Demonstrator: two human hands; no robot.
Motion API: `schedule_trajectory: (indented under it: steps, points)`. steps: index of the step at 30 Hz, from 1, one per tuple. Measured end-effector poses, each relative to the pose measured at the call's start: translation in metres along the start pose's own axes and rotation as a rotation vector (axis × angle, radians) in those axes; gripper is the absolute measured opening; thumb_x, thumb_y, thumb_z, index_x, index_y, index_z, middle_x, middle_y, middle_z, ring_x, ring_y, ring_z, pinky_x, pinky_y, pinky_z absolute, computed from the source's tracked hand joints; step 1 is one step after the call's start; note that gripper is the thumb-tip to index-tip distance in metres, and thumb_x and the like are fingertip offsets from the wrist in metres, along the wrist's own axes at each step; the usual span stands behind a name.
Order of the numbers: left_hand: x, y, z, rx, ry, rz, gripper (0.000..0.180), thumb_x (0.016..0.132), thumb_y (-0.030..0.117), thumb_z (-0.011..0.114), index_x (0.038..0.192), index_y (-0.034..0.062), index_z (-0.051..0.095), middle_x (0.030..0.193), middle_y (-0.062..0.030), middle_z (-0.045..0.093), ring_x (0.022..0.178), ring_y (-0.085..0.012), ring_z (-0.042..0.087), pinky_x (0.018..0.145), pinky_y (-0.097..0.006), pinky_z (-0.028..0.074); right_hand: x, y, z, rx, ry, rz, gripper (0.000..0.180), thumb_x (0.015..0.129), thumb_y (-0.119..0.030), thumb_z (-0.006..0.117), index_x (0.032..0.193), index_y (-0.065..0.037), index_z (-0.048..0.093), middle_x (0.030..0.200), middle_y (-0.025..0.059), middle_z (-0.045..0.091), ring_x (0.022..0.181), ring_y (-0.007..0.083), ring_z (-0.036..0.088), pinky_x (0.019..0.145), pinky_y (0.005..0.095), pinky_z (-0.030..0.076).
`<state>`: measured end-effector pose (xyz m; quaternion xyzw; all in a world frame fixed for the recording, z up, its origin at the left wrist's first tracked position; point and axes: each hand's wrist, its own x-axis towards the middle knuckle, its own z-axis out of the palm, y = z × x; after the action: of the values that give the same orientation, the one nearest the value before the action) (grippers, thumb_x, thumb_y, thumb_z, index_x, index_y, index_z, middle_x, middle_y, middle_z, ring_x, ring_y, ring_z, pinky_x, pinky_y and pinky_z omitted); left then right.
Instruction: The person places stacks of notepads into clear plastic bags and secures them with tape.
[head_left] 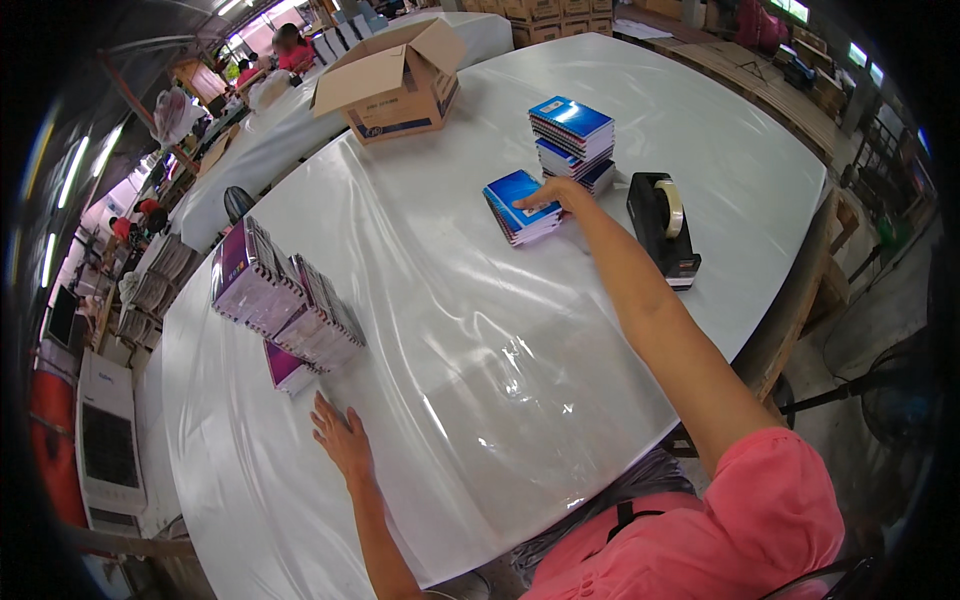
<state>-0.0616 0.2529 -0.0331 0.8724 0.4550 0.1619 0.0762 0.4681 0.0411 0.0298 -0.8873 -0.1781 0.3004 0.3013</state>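
My right hand (560, 194) reaches across the table and grips a short stack of blue spiral notebooks (510, 187). The thumb lies over the top cover, and the other fingers are mostly hidden. Just behind it rises a taller pile of blue spiral notebooks (572, 117), its layers turned unevenly. My left hand (342, 436) is open and empty, fingers spread, low over the white table covering (420, 250). Beyond its fingertips stand purple spiral notebooks (258, 285) in shiny clear wrapping, with a lower purple stack (287, 367) at their near side.
A black tape dispenser (655, 240) with a tape roll stands right of the blue notebooks, close to my right forearm. A clear plastic sheet (540, 420) lies on the near part of the table. At the far edge sits an open cardboard box (405, 90). Other people are in the far left background.
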Motion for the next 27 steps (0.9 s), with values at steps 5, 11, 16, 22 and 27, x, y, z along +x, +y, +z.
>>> schedule_trajectory:
  steps: [5, 11, 16, 22, 27]
  points:
    - [-0.001, -0.005, -0.001, 0.011, 0.018, 0.012, 0.063, 0.098, 0.026, 0.045, 0.152, 0.0075, 0.018, 0.156, -0.0156, 0.025, 0.143, -0.0413, 0.021, 0.115, -0.055, 0.017, -0.011, -0.021, 0.019, 0.220, -0.047, 0.118, 0.077, 0.053, -0.049, 0.092, 0.112, -0.007, 0.067, 0.125, 0.0142, 0.061, 0.114, 0.0273, 0.054, 0.091, 0.0409, 0.040]
    - [0.001, -0.002, 0.001, 0.017, 0.021, 0.027, 0.062, 0.098, 0.025, 0.045, 0.152, 0.0075, 0.020, 0.155, -0.0155, 0.027, 0.142, -0.0417, 0.023, 0.115, -0.055, 0.018, 0.006, -0.020, 0.028, 0.290, -0.090, 0.089, 0.077, 0.053, -0.039, 0.094, 0.113, -0.002, 0.065, 0.121, 0.0177, 0.062, 0.115, 0.0295, 0.054, 0.093, 0.0462, 0.040]
    - [0.003, 0.011, 0.003, -0.013, 0.027, 0.064, 0.060, 0.098, 0.024, 0.045, 0.151, 0.0071, 0.022, 0.154, -0.0130, 0.030, 0.141, -0.0422, 0.025, 0.114, -0.056, 0.019, 0.009, -0.010, 0.022, 0.257, -0.066, 0.072, 0.084, 0.047, -0.044, 0.093, 0.111, 0.003, 0.068, 0.117, 0.0224, 0.064, 0.101, 0.0352, 0.063, 0.089, 0.0465, 0.046]
    - [-0.005, -0.012, -0.009, 0.030, 0.045, 0.019, 0.060, 0.097, 0.024, 0.045, 0.151, 0.0073, 0.024, 0.154, -0.0117, 0.032, 0.140, -0.0428, 0.026, 0.113, -0.056, 0.020, -0.054, -0.032, 0.054, 0.632, -0.030, -0.154, 0.053, 0.056, -0.027, 0.090, 0.090, 0.008, 0.069, 0.090, 0.0207, 0.069, 0.071, 0.0310, 0.068, 0.066, 0.0347, 0.052]
    - [-0.002, 0.005, -0.002, -0.007, 0.041, 0.044, 0.060, 0.097, 0.024, 0.045, 0.150, 0.0078, 0.025, 0.154, -0.0115, 0.032, 0.140, -0.0426, 0.026, 0.113, -0.056, 0.020, -0.059, -0.016, 0.037, 0.934, -0.140, -0.090, 0.045, 0.059, -0.015, 0.092, 0.094, 0.000, 0.067, 0.089, 0.0132, 0.070, 0.072, 0.0222, 0.070, 0.064, 0.0361, 0.056]
